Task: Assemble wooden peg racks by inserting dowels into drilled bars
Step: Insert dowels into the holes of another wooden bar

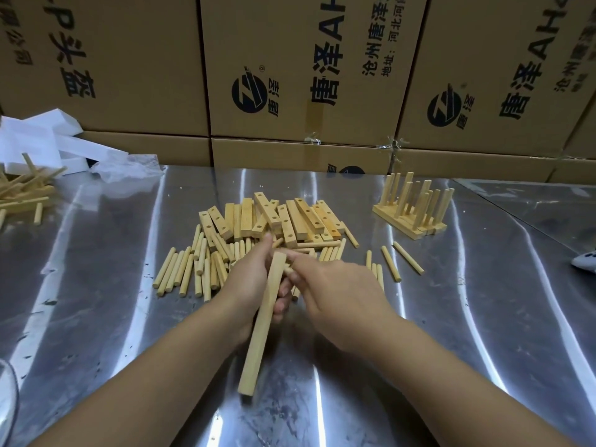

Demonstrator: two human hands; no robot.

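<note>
The person's left hand [254, 285] is gripping a square-section wooden bar [261, 324], fingers curled round its upper part. The bar is slanting down toward the camera, with its lower end just over the worktop [354, 398]. The right hand [335, 295] is pinching a short round dowel [288, 271] in its fingertips, right against the top end of that bar. Most of the dowel is hiding behind the fingers, so I can't tell if it's sitting in a hole.

The cardboard boxes [290, 59] stacked behind are showing black print turned sideways: "唐泽AH", "沧州唐泽", "地址:河北河间", plus a round black logo on two of them. Three big boxes are making up the upper row, with flatter ones under them.

The worktop is shiny sheet metal, throwing streaky glare. Just beyond the hands, a heap of drilled bars [274, 217] is lying crisscross, pale wood with round holes, too jumbled to count. Loose dowels [193, 266] are spreading out in front of and beside that heap, smooth light cylinders, dozens of them. A few more are lying apart on the right.

Far right, finished racks [412, 211] are standing side by side with their pegs pointing up; I can't count them cleanly. Top left, white foam blocks [74, 146] and crinkly clear plastic [129, 166] are sitting near another stick pile [22, 191].
</note>
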